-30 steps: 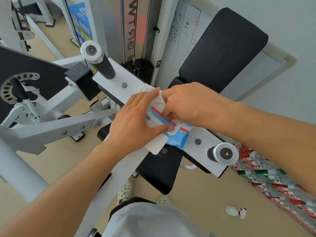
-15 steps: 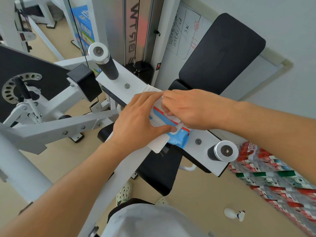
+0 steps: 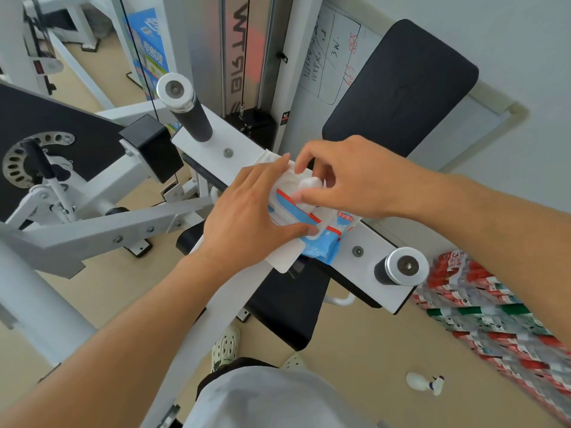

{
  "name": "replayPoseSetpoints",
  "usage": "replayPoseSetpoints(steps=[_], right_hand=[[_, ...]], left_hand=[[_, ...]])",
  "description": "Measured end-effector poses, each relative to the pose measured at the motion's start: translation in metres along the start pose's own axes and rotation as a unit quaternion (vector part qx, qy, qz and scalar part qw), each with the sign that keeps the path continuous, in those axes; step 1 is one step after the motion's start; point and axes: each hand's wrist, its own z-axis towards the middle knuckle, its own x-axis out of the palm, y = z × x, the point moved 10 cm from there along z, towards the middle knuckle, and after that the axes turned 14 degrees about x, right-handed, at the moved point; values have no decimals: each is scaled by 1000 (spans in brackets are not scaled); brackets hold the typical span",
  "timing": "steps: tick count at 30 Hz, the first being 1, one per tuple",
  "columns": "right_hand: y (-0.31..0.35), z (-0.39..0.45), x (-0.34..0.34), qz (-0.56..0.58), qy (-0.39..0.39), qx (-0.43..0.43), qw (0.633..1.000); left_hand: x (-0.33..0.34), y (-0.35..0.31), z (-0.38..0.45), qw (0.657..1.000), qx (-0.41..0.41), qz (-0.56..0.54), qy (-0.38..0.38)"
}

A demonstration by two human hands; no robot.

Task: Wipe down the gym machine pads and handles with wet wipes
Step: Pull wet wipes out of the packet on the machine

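Observation:
A blue and white pack of wet wipes lies on the white crossbar of the gym machine. My left hand lies over the pack's left side and holds it down, thumb along its near edge. My right hand hovers over the pack's opening, and its fingertips pinch a bunched white wipe that sticks up out of it. Two black handles with silver end caps stand on the bar: one at the far left, one at the near right. The black back pad rises behind.
A black seat pad sits under the bar. Another black pad and white frame arms fill the left. The weight stack column stands behind. Shrink-wrapped bottle packs lie on the floor at right, with a small white spray bottle.
My right hand has lifted off the pack and drawn a wipe up out of the opening. My left hand stays on the pack.

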Motion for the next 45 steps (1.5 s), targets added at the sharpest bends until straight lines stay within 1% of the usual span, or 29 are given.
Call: replayPoseSetpoints(steps=[2,5,8,11,13,15,16,17,18,20,22,24,25,27,33,37,38,39,41,42,43,44,45], right_hand=[[-2,6,9,-56,4,30,998],[-3,11,17,-53,17,42,998],[-5,7,-2,37,-2,44,998],[-8,1,-29,106,-61,30,992],[-17,0,-44,192,-103,38,975],[-23,3,-47,298,-92,45,949],[-23,6,-45,333,-75,50,939],[-25,9,-41,340,-68,57,936],[-25,11,-39,324,-70,64,941],[-22,16,-34,250,-70,62,964],[-14,20,-16,149,-10,47,988],[-10,19,5,53,63,40,996],[-8,18,11,16,79,35,996],[-4,16,16,-38,84,26,995],[14,10,28,-195,68,-26,978],[13,8,36,-265,56,-52,961],[10,9,32,-257,42,-43,964],[8,10,24,-224,20,-30,974],[3,11,-6,-104,-51,-14,993],[2,10,-23,-34,-83,-14,996],[-1,7,-37,25,-102,-15,994],[-2,4,-47,60,-107,-18,992],[-3,2,-51,70,-101,-22,992]], left_hand=[[1,0,0,1000,-8,-10,5],[0,-1,0,1000,-5,-7,7],[0,2,0,1000,-9,-19,2],[0,4,0,1000,-11,-27,-7],[1,5,-1,999,-18,-33,-4],[2,7,-1,999,-31,-45,0],[2,7,-1,998,-35,-49,2],[3,7,-1,998,-37,-50,3],[2,6,-1,998,-37,-49,3],[0,4,-2,998,-33,-45,3],[-3,2,-2,999,-24,-40,-1],[-3,3,-2,999,-21,-40,-1],[-2,3,-2,999,-20,-41,1],[-2,3,-2,999,-17,-44,5],[-5,0,-2,999,-25,-40,3],[-2,2,-1,999,-26,-38,8],[-2,2,-1,999,-24,-39,6],[-2,2,-1,999,-22,-40,5],[-2,2,-1,999,-20,-39,5],[-3,2,-2,999,-19,-39,4],[-3,1,-2,999,-19,-40,3],[-2,2,-2,999,-21,-42,3],[-2,2,-2,999,-22,-44,3]])
